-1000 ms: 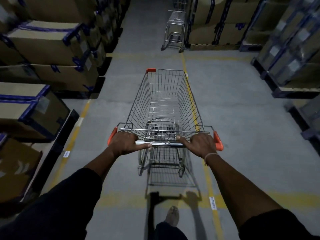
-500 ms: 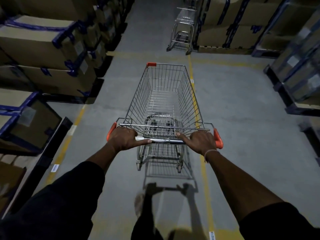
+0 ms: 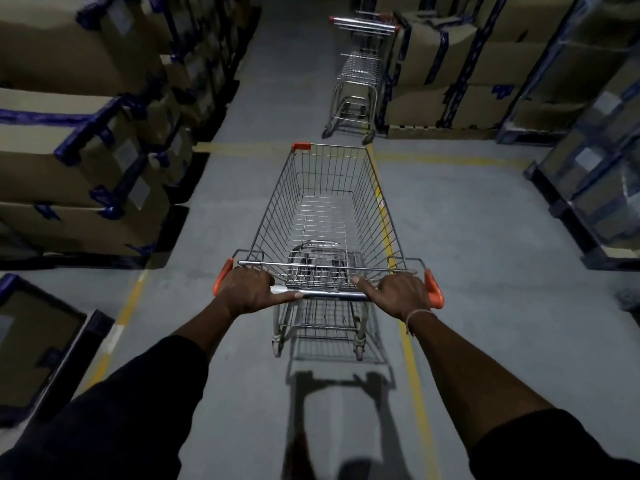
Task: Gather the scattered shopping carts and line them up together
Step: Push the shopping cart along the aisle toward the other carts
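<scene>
Shopping cart (image 3: 329,216): a wire-mesh basket on wheels, standing upright in the middle of a grey concrete aisle (image 3: 467,220), basket pointing away from the camera. One orange cap sits on its far left corner; orange end caps close both ends of the handle bar (image 3: 329,294).

Left hand (image 3: 247,289): fingers are curled over the left part of the handle bar and grip it, with the thumb laid along the bar toward the centre. The forearm comes out of a dark sleeve (image 3: 114,410).

Right hand (image 3: 401,294): fingers are wrapped round the right part of the handle bar, just inside the orange end cap. The index finger lies straight along the bar and points toward the centre. A thin band (image 3: 417,315) circles the wrist.

Parked carts (image 3: 358,74): a row of wire carts stands farther up the aisle, ahead and slightly right of the held cart, well apart from it. The row stands just beside a pallet of cardboard boxes (image 3: 433,74). Whether these carts are pushed fully into each other cannot be told.

Surroundings:
- Stacked cardboard boxes with blue strapping (image 3: 72,140) line the left side of the aisle.
- Wrapped pallets (image 3: 602,168) stand along the right side.
- A yellow floor line (image 3: 415,382) runs lengthwise under the right side of the held cart; a second yellow line crosses the aisle just beyond the cart's front edge.
- The cart's shadow falls on the floor between the forearms.
</scene>
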{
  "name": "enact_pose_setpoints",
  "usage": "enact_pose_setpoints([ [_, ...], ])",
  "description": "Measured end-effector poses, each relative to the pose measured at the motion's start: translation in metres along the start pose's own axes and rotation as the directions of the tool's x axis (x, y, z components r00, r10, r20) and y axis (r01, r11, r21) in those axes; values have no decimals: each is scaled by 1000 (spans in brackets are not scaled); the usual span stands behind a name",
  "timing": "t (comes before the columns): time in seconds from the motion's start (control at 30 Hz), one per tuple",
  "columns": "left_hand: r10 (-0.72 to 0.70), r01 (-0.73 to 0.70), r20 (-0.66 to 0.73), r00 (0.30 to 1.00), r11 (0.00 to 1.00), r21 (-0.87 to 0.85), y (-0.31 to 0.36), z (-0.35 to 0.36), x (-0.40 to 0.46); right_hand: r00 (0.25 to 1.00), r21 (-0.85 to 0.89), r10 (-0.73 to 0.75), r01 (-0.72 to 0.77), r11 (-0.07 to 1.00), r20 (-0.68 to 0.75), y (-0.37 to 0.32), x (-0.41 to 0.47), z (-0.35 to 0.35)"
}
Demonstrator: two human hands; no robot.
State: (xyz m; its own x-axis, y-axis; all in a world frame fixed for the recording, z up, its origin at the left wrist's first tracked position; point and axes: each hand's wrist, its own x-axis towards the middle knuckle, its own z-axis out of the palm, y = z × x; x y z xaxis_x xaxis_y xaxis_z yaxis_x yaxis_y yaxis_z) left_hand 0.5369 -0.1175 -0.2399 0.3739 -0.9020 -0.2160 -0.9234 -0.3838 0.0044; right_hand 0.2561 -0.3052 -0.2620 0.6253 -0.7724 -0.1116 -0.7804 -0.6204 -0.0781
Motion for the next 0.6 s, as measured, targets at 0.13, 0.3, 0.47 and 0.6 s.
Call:
enact_pose_setpoints([
  [0.13,5,-5,12,1000,1000,-1,-14,-12,68,1000,6,16,-16,1000,-15,4,67,-9],
  [0.3,1,-1,18,1000,1000,2,-25,-33,151,1000,-11,1,-1,1000,-25,15,152,-23],
  [0.47,-32,32,11,999,1000,0,-34,-51,241,999,-17,-41,41,999,-33,34,251,-35],
  [0.6,-74,74,3,997,997,-2,-37,-70,315,996,-21,-84,83,996,-41,50,334,-48],
])
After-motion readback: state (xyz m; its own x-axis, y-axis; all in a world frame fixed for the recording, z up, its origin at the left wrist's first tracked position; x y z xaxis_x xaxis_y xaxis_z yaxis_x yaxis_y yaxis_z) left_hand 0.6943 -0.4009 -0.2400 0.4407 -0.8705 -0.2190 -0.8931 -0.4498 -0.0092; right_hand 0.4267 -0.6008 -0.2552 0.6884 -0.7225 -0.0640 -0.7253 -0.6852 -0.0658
